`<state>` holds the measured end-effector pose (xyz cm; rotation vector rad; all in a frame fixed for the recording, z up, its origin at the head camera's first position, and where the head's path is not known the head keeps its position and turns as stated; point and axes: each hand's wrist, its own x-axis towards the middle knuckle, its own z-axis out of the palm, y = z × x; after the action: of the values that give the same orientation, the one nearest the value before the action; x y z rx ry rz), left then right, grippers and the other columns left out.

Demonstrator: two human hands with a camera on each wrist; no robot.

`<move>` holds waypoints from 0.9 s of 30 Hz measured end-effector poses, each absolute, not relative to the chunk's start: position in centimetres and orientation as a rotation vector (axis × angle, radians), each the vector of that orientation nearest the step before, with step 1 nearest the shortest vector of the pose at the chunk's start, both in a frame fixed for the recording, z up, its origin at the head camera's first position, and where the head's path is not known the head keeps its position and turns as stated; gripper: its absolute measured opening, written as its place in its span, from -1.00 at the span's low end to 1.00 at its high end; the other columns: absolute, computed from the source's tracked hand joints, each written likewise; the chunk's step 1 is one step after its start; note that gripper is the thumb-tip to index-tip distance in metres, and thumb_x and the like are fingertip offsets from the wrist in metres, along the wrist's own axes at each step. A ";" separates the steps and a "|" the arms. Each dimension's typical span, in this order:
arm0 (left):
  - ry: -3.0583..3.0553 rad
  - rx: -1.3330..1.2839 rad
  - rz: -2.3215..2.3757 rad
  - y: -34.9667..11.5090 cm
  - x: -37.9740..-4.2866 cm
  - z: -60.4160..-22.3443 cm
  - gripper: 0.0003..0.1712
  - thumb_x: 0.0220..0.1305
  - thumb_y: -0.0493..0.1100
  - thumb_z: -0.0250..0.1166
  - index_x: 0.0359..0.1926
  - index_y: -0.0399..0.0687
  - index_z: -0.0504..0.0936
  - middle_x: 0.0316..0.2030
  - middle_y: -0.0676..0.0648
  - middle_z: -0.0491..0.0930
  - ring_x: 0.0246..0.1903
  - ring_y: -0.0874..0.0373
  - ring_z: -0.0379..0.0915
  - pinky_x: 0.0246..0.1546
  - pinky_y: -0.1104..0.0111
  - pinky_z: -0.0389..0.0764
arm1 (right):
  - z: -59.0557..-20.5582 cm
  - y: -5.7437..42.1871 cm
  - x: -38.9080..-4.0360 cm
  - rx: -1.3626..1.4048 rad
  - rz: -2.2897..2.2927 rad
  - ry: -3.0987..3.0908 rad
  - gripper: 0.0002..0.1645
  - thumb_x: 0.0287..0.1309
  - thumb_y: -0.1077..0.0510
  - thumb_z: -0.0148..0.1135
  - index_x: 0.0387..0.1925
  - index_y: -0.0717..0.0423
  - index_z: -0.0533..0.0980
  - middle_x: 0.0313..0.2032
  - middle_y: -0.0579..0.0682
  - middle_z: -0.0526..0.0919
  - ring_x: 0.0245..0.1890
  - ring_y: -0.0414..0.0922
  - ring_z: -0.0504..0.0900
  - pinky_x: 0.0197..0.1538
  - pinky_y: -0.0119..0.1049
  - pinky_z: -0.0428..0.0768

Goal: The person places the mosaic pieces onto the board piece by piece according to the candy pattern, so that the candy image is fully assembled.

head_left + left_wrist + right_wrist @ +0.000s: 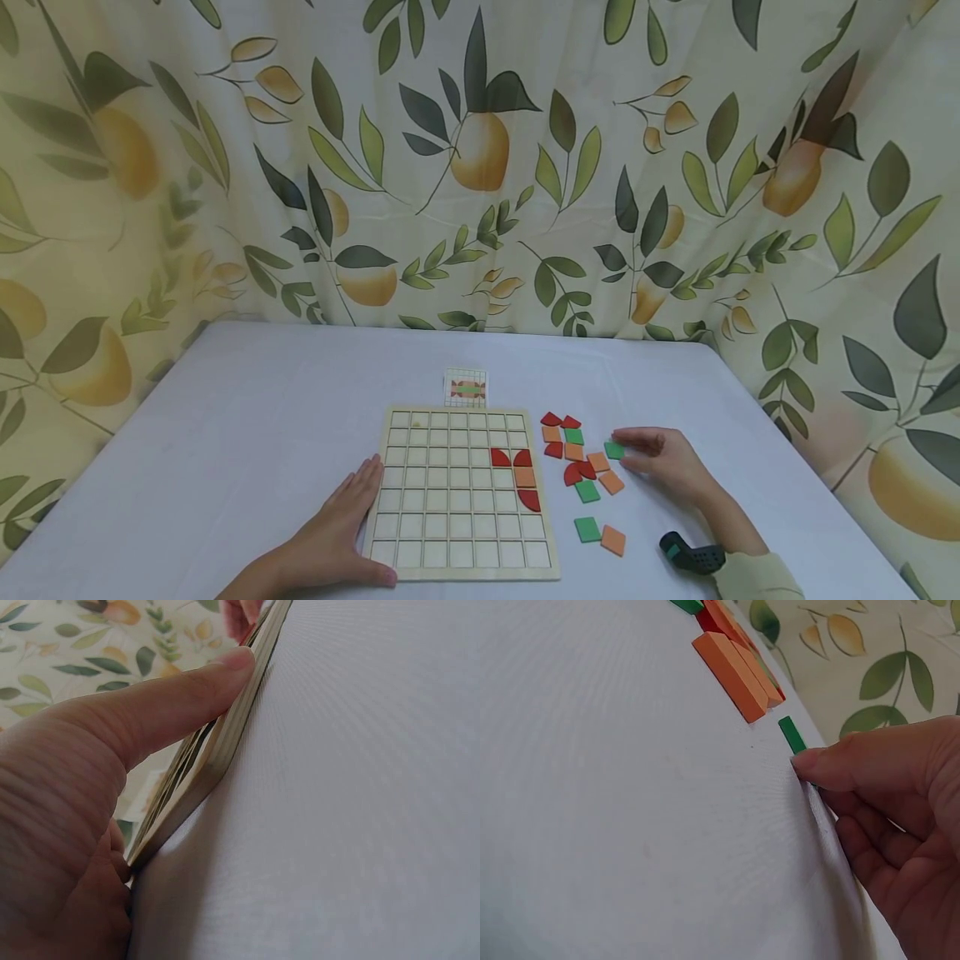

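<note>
A wooden grid board (465, 574) lies on the table in the head view. Three red quarter-circle tiles (529, 500) and an orange square tile (525, 477) sit in cells at its right side. My left hand (330, 529) rests against the board's left edge, fingers extended, its thumb by the near left corner. In the left wrist view that thumb (165, 709) lies on the board's rim. Right of the loose tiles, my right hand (663, 458) pinches a green square tile (614, 451) between thumb and fingers. The right wrist view shows this green tile (791, 735) low over the cloth.
Several loose red, orange (612, 540) and green (587, 529) tiles lie right of the board. A small pattern card (466, 388) stands beyond its far edge. White cloth covers the table (247, 417); a leaf-and-fruit patterned curtain (480, 225) hangs behind.
</note>
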<state>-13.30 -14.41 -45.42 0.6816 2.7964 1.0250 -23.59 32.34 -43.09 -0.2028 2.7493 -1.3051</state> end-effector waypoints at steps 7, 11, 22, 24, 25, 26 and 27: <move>2.789 0.682 1.031 -14.5 -13.3 -45.4 0.53 -0.38 0.49 0.34 0.37 -0.39 -0.16 0.38 -0.26 -0.24 0.37 -0.04 -0.35 0.18 0.66 -0.55 | -43.1 32.1 -23.6 -0.203 -1.285 2.759 -0.56 0.02 0.25 0.32 0.00 0.27 0.53 -0.06 0.11 0.60 0.05 0.06 0.48 0.06 -0.15 0.49; 2.787 0.682 1.032 -14.5 -13.2 -45.4 0.53 -0.38 0.50 0.34 0.37 -0.38 -0.16 0.39 -0.25 -0.25 0.37 -0.03 -0.35 0.18 0.66 -0.54 | -43.1 32.0 -23.6 -0.204 -1.266 2.778 -0.55 0.01 0.24 0.34 -0.02 0.28 0.53 -0.07 0.12 0.61 0.03 0.06 0.49 0.03 -0.16 0.51; 2.785 0.721 1.054 -14.5 -13.2 -45.3 0.51 -0.34 0.48 0.34 0.36 -0.44 -0.15 0.38 -0.32 -0.21 0.36 -0.12 -0.32 0.17 0.67 -0.55 | -43.0 31.4 -23.5 -0.160 -1.301 2.787 -0.55 0.00 0.19 0.35 -0.02 0.25 0.55 -0.09 0.08 0.62 0.03 0.03 0.50 0.05 -0.15 0.50; 2.783 0.719 1.053 -14.5 -13.3 -45.3 0.51 -0.34 0.49 0.34 0.36 -0.44 -0.16 0.38 -0.32 -0.21 0.36 -0.12 -0.33 0.17 0.67 -0.55 | -42.9 31.0 -23.4 -0.172 -1.307 2.785 -0.54 0.00 0.18 0.36 -0.02 0.26 0.54 -0.09 0.08 0.63 0.04 0.04 0.50 0.06 -0.13 0.49; 2.781 0.717 1.053 -14.5 -13.3 -45.3 0.52 -0.34 0.48 0.34 0.36 -0.44 -0.16 0.38 -0.32 -0.21 0.36 -0.11 -0.33 0.17 0.67 -0.55 | -42.8 30.8 -23.3 -0.181 -1.306 2.788 -0.54 0.00 0.19 0.35 -0.02 0.27 0.54 -0.10 0.09 0.62 0.03 0.05 0.50 0.05 -0.13 0.49; 2.779 0.714 1.052 -14.5 -13.3 -45.3 0.52 -0.34 0.48 0.34 0.36 -0.43 -0.17 0.38 -0.31 -0.22 0.36 -0.11 -0.33 0.17 0.67 -0.55 | -42.7 30.6 -23.2 -0.174 -1.312 2.790 -0.55 0.00 0.20 0.35 -0.03 0.27 0.54 -0.10 0.09 0.63 0.03 0.04 0.51 0.04 -0.15 0.50; 2.775 0.711 1.054 -14.5 -13.3 -45.3 0.52 -0.34 0.48 0.34 0.36 -0.43 -0.17 0.38 -0.31 -0.22 0.36 -0.11 -0.34 0.17 0.67 -0.56 | -42.6 30.5 -23.1 -0.173 -1.315 2.791 -0.55 -0.01 0.20 0.36 -0.03 0.27 0.55 -0.10 0.09 0.63 0.02 0.04 0.51 0.03 -0.15 0.51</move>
<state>-13.29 -14.47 -45.29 0.7112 2.7747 1.0540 -23.12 30.46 -42.61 -0.1726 2.7915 -1.3150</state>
